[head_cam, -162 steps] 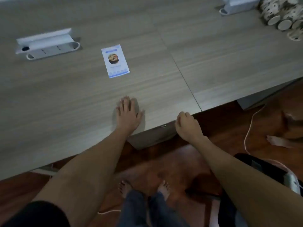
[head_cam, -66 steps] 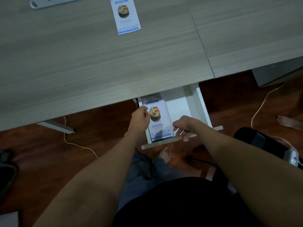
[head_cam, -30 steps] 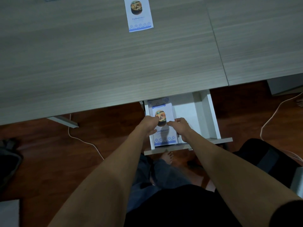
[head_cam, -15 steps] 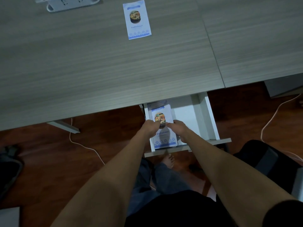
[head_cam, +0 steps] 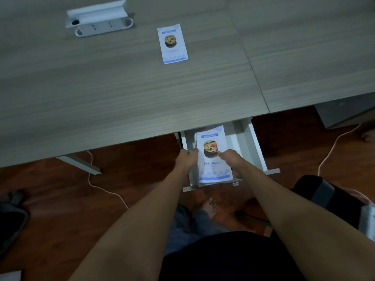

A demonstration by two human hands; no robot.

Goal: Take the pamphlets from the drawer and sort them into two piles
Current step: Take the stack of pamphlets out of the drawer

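Below the surface edge, hands: left hand and right hand pinch the sides of a stack of glossy white-and-blue rectangular pamphlets
Stack: inside the open white drawer
Surface: grey wood-grain surface carrying one flat matching pamphlet and a white power strip
Room: reddish wooden floor, white cable

floor: reddish wood | desk: grey woodgrain | light: dim
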